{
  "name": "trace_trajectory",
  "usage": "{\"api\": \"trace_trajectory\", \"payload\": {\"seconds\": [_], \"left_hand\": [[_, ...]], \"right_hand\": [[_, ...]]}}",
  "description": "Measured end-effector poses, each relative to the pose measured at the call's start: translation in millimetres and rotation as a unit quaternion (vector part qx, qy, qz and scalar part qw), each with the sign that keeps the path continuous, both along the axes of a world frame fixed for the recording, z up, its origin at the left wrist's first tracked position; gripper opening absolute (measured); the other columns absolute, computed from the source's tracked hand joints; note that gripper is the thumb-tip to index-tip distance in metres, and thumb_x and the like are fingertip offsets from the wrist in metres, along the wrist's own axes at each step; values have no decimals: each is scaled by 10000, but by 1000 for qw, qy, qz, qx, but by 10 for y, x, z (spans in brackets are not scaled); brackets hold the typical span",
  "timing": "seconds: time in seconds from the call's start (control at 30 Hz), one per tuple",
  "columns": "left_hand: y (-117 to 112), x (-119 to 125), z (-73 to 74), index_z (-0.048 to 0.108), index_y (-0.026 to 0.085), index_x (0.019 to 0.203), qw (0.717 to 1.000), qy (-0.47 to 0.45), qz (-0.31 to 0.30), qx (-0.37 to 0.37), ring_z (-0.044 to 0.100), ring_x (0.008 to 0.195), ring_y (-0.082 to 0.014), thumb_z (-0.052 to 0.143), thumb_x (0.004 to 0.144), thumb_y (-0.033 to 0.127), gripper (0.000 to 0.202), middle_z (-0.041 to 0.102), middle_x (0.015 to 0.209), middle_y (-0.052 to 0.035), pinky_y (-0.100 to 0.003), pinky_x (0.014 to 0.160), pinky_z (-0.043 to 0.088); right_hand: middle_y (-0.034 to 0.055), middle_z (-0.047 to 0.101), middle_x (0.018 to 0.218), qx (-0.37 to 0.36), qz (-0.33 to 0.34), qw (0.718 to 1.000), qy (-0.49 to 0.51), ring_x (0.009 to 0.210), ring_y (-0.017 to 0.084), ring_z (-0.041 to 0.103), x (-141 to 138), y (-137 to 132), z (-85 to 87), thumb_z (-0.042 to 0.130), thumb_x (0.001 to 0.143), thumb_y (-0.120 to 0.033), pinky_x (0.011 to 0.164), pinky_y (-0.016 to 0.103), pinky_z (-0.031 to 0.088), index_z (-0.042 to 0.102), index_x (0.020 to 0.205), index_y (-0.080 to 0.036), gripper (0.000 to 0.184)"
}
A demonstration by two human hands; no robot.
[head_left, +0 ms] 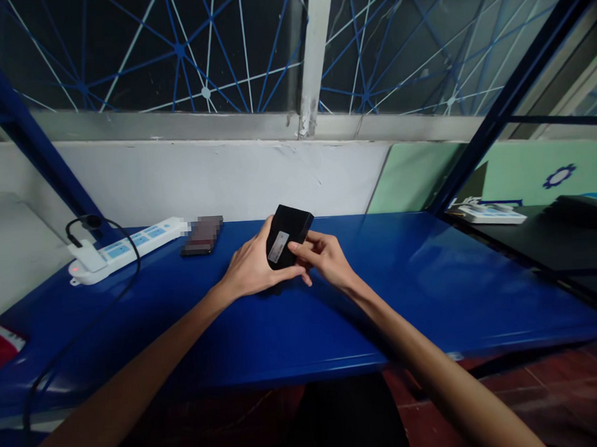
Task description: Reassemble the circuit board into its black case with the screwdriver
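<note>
A small black box (pixel 292 222) with a pale printed label is held up tilted over the blue table, near the middle of the view. My left hand (pixel 253 262) wraps round its left side and lower edge, the thumb along the bottom. On the right, my right hand (pixel 327 256) pinches the box's lower right edge, with the thumb on the face beside the label. The fingers behind the box are hidden. What the box contains does not show.
A white power strip (pixel 144 241) with a plugged-in black cable (pixel 139 258) lies at the left. Next to it is a dark phone-like slab (pixel 202 236), partly pixelated. The blue table (pixel 406 278) meets a white wall. Blue frame posts rise on both sides. A white device (pixel 495 214) lies far right.
</note>
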State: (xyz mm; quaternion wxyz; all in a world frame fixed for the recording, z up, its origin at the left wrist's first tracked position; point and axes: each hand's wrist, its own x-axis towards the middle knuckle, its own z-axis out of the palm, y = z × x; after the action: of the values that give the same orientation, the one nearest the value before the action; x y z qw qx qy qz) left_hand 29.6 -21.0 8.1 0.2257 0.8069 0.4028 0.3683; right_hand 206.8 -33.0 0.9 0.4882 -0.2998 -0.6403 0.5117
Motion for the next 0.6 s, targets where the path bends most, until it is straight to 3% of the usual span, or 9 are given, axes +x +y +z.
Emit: {"api": "trace_trajectory", "payload": {"seconds": [0.1,0.13,0.17,0.2,0.27,0.33,0.37,0.47,0.6], "left_hand": [[40,-45,9,311,222,1406,999,21,42,15,611,1004,-325,726,680,459,870,623,1121,-106,-457,821,477],[73,-84,10,319,220,1388,999,12,36,11,611,1003,-308,730,679,426,844,619,1124,-101,-433,820,478],[113,-135,12,329,216,1366,999,8,40,6,613,991,-305,754,648,404,855,616,1121,-103,-421,806,479],[157,-196,16,329,216,1354,999,19,45,-4,615,975,-308,775,618,392,879,612,1118,-108,-416,789,479],[242,-325,25,348,225,1331,997,57,52,-27,610,975,-324,775,614,423,859,595,1149,-126,-415,765,471],[308,-436,32,375,243,1313,994,90,31,-59,603,987,-328,725,669,509,780,573,1191,-136,-405,740,464],[331,-477,33,395,247,1301,992,109,26,-60,596,995,-333,725,662,533,773,564,1207,-136,-406,741,458],[363,-537,27,449,228,1243,987,145,-2,-63,603,961,-315,752,619,548,764,596,1139,-114,-392,743,445],[361,-534,18,486,192,1169,980,165,-77,-84,611,914,-268,771,609,485,693,624,1037,-78,-361,758,442]], "right_hand": [[14,629,562,26,1,998,-51,429,141,584,70,49,31,543,852,-531,414,266,460,596,791,-164,376],[42,651,621,40,-39,995,-83,460,148,598,144,90,37,486,869,-562,426,271,456,614,782,-159,433],[51,662,664,68,-121,983,-124,479,146,597,241,143,35,488,865,-566,448,270,449,631,798,-159,437],[52,654,653,100,-228,952,-180,515,152,600,356,203,24,516,845,-569,484,270,445,640,769,-160,434],[74,653,660,136,-423,838,-317,645,206,631,601,330,-29,538,820,-568,576,299,448,652,728,-162,432],[112,682,734,79,-480,749,-451,763,274,648,800,440,-115,569,780,-580,630,340,448,675,852,-159,440],[142,691,795,43,-469,727,-500,800,299,648,864,481,-163,582,749,-612,634,351,449,673,909,-151,496],[203,689,862,-34,-414,720,-557,825,324,651,914,550,-283,598,704,-648,635,363,458,676,863,-134,544],[173,688,736,-24,-392,765,-511,781,314,665,852,575,-324,646,697,-502,622,342,460,672,690,-141,362]]}}
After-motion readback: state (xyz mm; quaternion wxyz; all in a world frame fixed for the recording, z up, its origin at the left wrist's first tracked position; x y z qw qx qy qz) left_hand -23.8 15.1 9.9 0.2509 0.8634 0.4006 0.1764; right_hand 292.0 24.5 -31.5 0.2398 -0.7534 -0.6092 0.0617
